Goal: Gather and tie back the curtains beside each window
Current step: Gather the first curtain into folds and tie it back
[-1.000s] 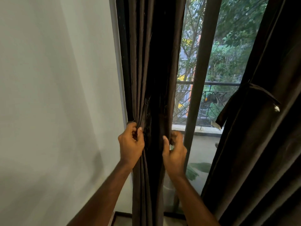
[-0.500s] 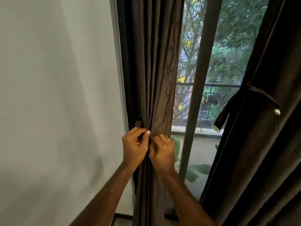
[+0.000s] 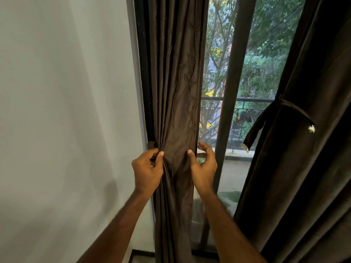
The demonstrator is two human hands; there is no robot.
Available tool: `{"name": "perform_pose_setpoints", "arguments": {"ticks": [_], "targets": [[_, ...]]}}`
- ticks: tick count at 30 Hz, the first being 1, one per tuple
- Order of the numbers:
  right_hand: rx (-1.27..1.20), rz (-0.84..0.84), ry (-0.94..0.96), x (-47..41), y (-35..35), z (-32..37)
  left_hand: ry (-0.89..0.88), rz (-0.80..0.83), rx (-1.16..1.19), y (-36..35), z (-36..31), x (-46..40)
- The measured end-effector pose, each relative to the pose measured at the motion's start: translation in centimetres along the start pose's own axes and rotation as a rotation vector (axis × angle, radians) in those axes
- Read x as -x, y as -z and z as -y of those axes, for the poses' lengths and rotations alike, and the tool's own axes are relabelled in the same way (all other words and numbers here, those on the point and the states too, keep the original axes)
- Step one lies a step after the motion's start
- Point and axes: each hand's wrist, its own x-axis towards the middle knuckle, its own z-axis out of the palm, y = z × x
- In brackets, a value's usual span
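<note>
Head view: dark embroidered curtain [image 3: 176,103], bunched.

Home room: curtains [image 3: 176,92], balcony window [image 3: 247,73], plain wall [image 3: 66,111].

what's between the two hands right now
In the head view, a bunched stretch of the brown curtain lies between them: the left hand pinches its folds at the left edge, the right hand touches its right edge with its thumb.
</note>
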Motion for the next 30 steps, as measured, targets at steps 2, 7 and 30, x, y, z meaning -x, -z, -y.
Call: {"name": "perform_pose_setpoints", "arguments": {"ticks": [2,7,30], "targets": [[-0.032,0.026,-0.035,-0.2,-0.4,-0.2,0.004,-0.002,-0.001,0.0,0.1,0.0],[0.089,-0.079,0.169,1.9,0.1,0.1,0.016,0.003,0.012,0.2,-0.2,0.3],[0.081,0.233,0.425,4.4,-0.9,1.0,0.029,0.037,0.052,1.2,-1.2,0.3]]}}
